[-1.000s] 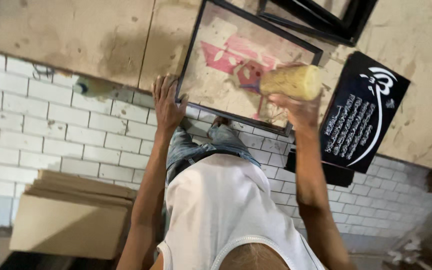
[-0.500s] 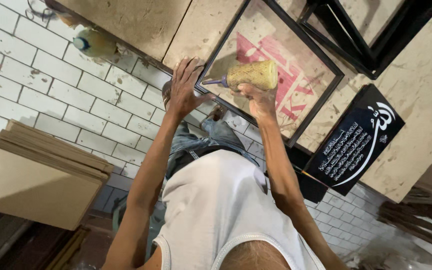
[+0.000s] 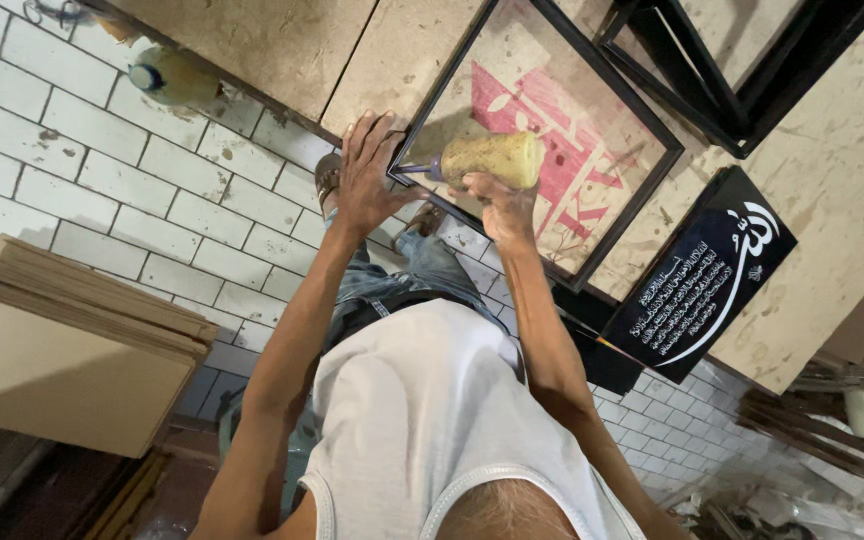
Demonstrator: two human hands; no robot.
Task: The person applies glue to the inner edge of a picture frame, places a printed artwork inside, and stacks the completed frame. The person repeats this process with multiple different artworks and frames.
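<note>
Left hand spread flat, fingers released, on the corner of the black picture frame. Right hand clenched around a yellowish squeeze bottle, nozzle at the frame's edge.

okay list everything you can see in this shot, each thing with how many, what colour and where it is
framed panel: one, thin black frame, pale backing with a red design, lying on the floor ahead of the person
squeeze bottle: one, yellowish with a dark nozzle, held over the frame's near corner
black plaque: one, black with white script, to the right of the framed panel
empty frames: at least two, black, stacked at top right
boards: one stack, tan, at left on the white tiled floor
plastic bottle: one, pale with a blue cap, lying at top left
scraps: a pile, mixed wood and white, bottom right
left hand: pressed flat on the frame's corner
right hand: gripping the squeeze bottle
</note>
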